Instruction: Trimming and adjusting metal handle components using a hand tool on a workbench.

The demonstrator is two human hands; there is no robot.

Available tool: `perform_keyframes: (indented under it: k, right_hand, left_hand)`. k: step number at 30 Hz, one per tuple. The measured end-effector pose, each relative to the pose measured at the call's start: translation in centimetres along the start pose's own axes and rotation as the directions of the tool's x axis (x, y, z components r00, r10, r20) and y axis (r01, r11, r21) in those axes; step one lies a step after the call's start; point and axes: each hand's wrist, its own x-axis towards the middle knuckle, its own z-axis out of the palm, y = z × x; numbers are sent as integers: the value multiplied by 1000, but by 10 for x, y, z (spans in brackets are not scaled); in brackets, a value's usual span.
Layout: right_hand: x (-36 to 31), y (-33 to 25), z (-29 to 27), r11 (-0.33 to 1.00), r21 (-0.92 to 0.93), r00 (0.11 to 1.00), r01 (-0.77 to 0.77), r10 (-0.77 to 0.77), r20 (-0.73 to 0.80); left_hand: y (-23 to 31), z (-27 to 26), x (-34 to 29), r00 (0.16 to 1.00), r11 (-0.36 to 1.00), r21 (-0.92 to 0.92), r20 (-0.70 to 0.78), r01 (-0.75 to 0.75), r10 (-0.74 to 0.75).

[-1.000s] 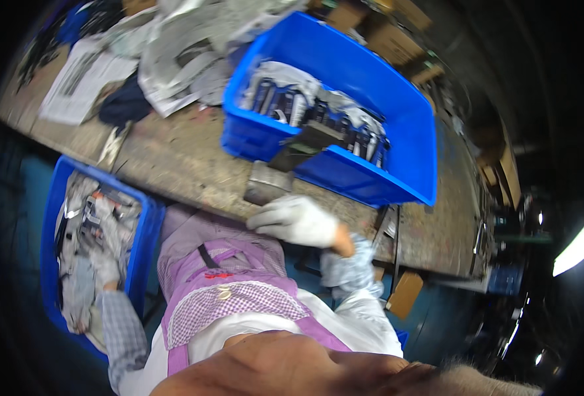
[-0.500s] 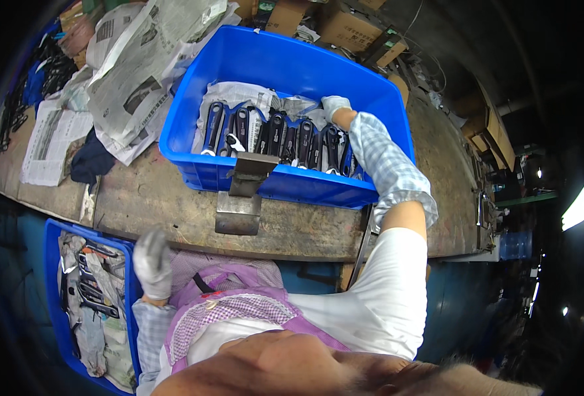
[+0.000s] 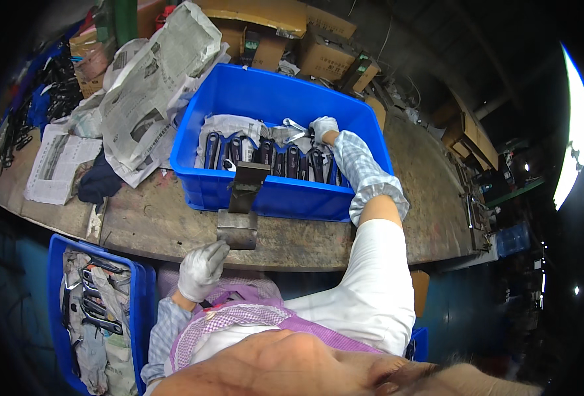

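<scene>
My right hand (image 3: 323,127), in a white glove, reaches into the large blue plastic bin (image 3: 285,199) on the bench. Its fingers are closed at the dark end of an adjustable wrench (image 3: 296,131), whose shiny head points left above crumpled newspaper. Below it, a row of dark-handled wrenches (image 3: 266,152) stands packed along the bin's near side. My left hand (image 3: 201,269), also gloved, is held at the bench's front edge with its fingers pressed together; I see nothing in them. Just beyond its fingertips is a curved metal bracket (image 3: 237,230) hooked over the bin's near rim.
A second blue bin (image 3: 148,290) at lower left holds wrenches among paper. Newspaper sheets (image 3: 148,125) and a dark cloth (image 3: 100,178) lie on the wooden bench (image 3: 166,221) left of the large bin. Cardboard boxes (image 3: 328,58) stand behind it.
My left hand has moved from beside the lower-left bin up and right to the bench edge. My right hand has lifted a wrench, and its silver head now shows. The view has shifted slightly.
</scene>
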Motion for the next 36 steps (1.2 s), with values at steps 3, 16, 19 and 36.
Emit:
perform_keyframes:
  k: [3, 16, 19, 36]
  right_hand:
    - [-25, 17, -12, 995, 71, 985, 68, -55, -166]
    - [-74, 51, -51, 833, 524, 982, -179, 184, 44]
    - [-56, 10, -59, 681, 665, 931, -307, 69, 359]
    - [-55, -40, -55, 761, -9, 741, 649, -635, -217]
  left_hand:
    - [1, 0, -11, 999, 1000, 10, -41, 24, -24]
    - [25, 13, 27, 962, 972, -167, 190, -164, 195]
    - [24, 26, 20, 966, 983, -158, 221, -99, 132]
    - [-2, 41, 41, 952, 994, -95, 295, -57, 83]
